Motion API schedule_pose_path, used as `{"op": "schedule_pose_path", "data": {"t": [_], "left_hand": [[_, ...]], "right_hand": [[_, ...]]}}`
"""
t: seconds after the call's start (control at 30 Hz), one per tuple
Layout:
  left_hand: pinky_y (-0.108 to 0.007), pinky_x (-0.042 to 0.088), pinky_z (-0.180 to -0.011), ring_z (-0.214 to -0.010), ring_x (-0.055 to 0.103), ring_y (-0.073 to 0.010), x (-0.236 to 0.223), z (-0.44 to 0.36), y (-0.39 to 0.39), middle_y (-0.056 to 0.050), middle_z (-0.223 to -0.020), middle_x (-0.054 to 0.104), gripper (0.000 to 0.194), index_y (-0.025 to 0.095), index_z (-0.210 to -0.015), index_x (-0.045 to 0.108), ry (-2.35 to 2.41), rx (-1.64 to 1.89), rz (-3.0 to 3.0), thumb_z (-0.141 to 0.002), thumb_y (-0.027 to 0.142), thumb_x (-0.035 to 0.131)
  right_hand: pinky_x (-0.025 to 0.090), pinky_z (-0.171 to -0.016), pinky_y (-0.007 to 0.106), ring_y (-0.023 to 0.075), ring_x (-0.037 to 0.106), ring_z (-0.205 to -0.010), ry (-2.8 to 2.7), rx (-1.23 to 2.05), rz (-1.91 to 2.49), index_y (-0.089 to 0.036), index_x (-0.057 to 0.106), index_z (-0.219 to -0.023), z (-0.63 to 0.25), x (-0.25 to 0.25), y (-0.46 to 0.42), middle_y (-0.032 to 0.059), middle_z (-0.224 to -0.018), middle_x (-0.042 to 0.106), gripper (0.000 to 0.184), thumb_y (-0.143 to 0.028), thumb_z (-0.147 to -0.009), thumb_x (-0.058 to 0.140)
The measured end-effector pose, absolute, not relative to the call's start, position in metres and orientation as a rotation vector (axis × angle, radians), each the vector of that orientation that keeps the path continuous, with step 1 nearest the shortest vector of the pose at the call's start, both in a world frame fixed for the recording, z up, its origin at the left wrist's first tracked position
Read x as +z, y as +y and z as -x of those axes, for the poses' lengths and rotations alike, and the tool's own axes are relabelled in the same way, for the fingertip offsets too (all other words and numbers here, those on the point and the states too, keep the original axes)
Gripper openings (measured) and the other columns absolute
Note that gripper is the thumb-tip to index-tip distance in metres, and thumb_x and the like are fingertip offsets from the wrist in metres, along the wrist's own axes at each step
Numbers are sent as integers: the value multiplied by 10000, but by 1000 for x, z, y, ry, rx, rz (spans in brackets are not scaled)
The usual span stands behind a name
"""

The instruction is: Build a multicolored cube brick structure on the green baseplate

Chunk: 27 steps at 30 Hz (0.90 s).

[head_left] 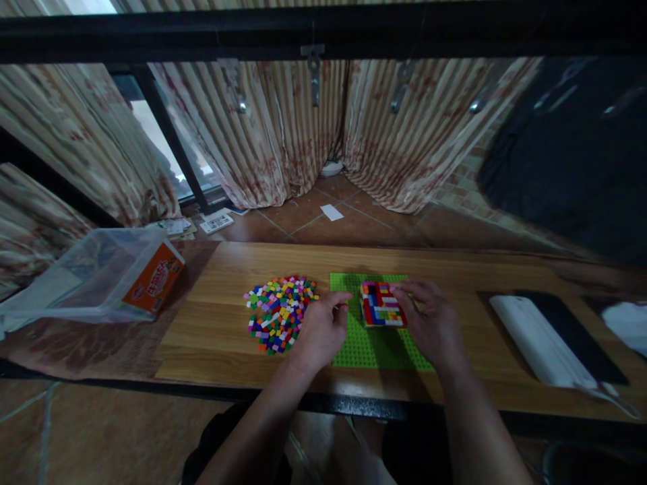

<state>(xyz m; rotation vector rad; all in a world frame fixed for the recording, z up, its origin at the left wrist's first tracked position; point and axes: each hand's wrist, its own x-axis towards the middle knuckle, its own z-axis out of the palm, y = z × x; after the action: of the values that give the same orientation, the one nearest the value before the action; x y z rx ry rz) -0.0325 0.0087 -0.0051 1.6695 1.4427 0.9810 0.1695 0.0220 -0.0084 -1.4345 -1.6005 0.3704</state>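
Observation:
On a green studded baseplate [354, 350] is a squarish block of building bricks [383, 306], with red sides and a top of red, blue, white, yellow and other colours. My right hand [429, 316] grips the block at its right side, thumb and fingers at the far right corner. Left of the block, my left hand [323, 327] hovers over the baseplate's left edge. Its thumb and index finger are curled toward each other, with a small red brick [346, 306] showing at the tips. A pile of loose coloured bricks [283, 313] lies on the table beside my left hand.
The wooden table [202, 330] has a black front edge. At the left stands a clear plastic bin [116, 263] with an orange label. On the right lie a white pouch-like thing [540, 340] and a dark flat panel [576, 333]. A black bar [253, 37] with hanging clips crosses the top.

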Motion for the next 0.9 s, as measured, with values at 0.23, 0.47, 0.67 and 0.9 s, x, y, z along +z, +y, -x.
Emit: {"op": "schedule_pose_path", "data": {"t": [0.23, 0.47, 0.67, 0.9], "left_hand": [[-316, 544, -881, -891, 692, -181, -8, 20, 7, -51, -967, 753, 369, 182, -1190, 689, 1435, 890, -1776, -876, 120, 505], [-330, 539, -922, -942, 699, -186, -4, 14, 8, -46, -1064, 750, 407, 202, -1249, 654, 1435, 809, -1836, -877, 142, 501], [-330, 534, -950, -954, 703, -188, 0, 9, 11, -56, -1091, 750, 453, 199, -1309, 619, 1400, 699, -1839, -881, 151, 480], [-339, 530, -970, -965, 703, -194, 2, 7, 12, -73, -1084, 749, 474, 180, -1336, 600, 1403, 657, -1851, -882, 141, 469]], "right_hand": [[466, -934, 446, 252, 592, -1028, -1701, 386, 1442, -244, 756, -850, -160, -16, 27, 81, -1061, 651, 227, -404, -877, 597], [464, -932, 478, 280, 564, -1039, -1818, 269, 1491, -219, 747, -833, -150, -17, 36, 107, -1080, 635, 207, -321, -866, 570], [475, -936, 488, 282, 575, -1044, -1747, 293, 1497, -213, 733, -820, -147, -17, 35, 112, -1068, 642, 191, -296, -839, 562], [513, -890, 464, 261, 622, -1016, -1565, 428, 1504, -198, 725, -851, -147, -15, 35, 124, -1101, 643, 205, -313, -819, 558]]}}
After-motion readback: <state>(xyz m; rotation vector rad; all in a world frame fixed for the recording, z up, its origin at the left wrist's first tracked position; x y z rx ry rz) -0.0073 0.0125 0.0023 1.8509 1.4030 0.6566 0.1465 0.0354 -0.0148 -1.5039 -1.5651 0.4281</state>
